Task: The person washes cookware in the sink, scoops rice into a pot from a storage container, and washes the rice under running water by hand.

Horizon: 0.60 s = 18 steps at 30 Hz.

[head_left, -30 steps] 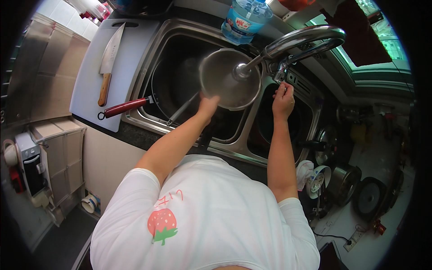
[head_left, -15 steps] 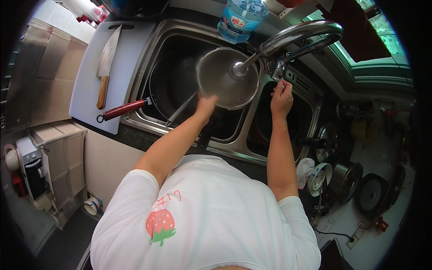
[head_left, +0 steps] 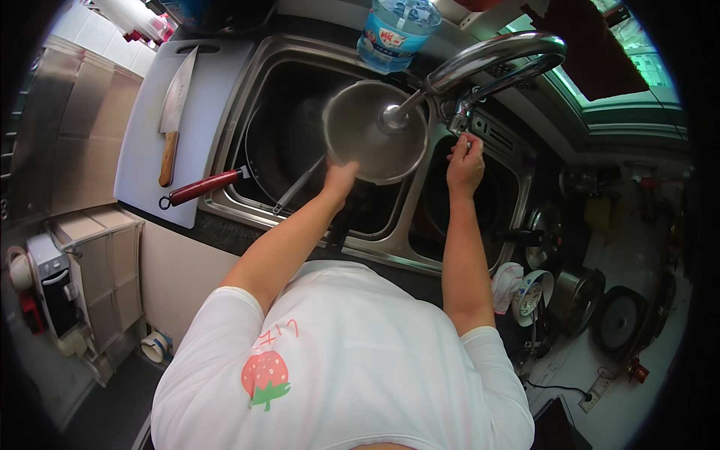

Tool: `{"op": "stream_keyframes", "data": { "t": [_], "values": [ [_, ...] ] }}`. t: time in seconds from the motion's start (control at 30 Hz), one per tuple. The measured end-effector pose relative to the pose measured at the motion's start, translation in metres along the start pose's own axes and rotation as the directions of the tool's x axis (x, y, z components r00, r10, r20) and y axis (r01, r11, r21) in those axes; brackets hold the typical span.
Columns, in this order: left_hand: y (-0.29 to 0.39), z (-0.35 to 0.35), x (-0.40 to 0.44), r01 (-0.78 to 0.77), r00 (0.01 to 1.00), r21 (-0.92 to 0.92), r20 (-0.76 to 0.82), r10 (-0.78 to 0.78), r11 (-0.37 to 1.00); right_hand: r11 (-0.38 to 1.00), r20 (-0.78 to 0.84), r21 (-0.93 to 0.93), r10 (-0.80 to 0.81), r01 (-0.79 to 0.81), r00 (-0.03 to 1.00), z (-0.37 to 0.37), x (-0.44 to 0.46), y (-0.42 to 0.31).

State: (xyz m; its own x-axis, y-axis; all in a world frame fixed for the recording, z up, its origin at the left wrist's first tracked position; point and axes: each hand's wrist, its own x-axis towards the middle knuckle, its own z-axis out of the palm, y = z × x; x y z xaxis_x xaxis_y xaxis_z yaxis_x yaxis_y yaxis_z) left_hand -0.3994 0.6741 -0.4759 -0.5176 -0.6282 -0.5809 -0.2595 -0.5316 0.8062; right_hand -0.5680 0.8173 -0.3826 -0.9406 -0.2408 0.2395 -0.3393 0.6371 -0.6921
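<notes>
A round silver metal pot (head_left: pixel 356 150) is tilted beneath the curved chrome faucet (head_left: pixel 495 56), over the left sink basin. My left hand (head_left: pixel 340 184) is closed on its near rim. The faucet's spout end reaches into the pot's mouth; its inside looks hazy, and I cannot make out a water level. My right hand (head_left: pixel 466 172) is closed at the faucet's lever (head_left: pixel 463 121), its fingertips pinched at the lever's near end. Behind the pot, a large dark wok (head_left: pixel 277 142) with a red handle (head_left: pixel 204 187) lies in the left basin.
A wooden-handled knife (head_left: pixel 174 112) lies on a white cutting board (head_left: pixel 214 97) at the left. A blue-labelled water bottle (head_left: pixel 394 41) stands behind the sink (head_left: pixel 360 246). Bowls (head_left: pixel 531 291), lids and a pot (head_left: pixel 574 296) stand at the right. A grey-handled utensil (head_left: pixel 298 187) leans in the left basin.
The whole view has shifted very slightly to the left. Both hands keep the same hold on the pot and the faucet lever.
</notes>
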Motion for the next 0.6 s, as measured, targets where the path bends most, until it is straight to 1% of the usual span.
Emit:
{"op": "stream_keyframes", "data": {
  "t": [0.1,0.2,0.4,0.5,0.6],
  "values": [
    [-0.008,-0.005,0.007,0.003,0.995,0.029,0.102,-0.006,1.0,1.0,-0.004,0.015,0.004,-0.004,1.0,0.0,0.0,0.0],
    [-0.004,-0.006,0.006,0.058,0.991,0.043,0.118,-0.063,0.997,1.0,0.033,-0.012,0.028,-0.028,0.999,-0.002,0.0,-0.002],
    [-0.015,-0.009,0.015,0.072,0.989,0.068,0.124,-0.081,0.995,1.0,0.007,0.005,-0.002,0.002,1.0,0.0,0.0,0.0],
    [-0.002,-0.005,0.002,0.01,0.997,0.03,0.083,-0.013,0.999,0.999,0.009,0.048,0.013,-0.013,1.0,0.0,0.0,-0.002],
    [-0.003,-0.003,0.003,0.054,0.998,0.05,0.036,-0.056,0.997,0.998,0.016,0.035,0.041,-0.042,0.999,-0.001,0.0,-0.005]
  ]
}}
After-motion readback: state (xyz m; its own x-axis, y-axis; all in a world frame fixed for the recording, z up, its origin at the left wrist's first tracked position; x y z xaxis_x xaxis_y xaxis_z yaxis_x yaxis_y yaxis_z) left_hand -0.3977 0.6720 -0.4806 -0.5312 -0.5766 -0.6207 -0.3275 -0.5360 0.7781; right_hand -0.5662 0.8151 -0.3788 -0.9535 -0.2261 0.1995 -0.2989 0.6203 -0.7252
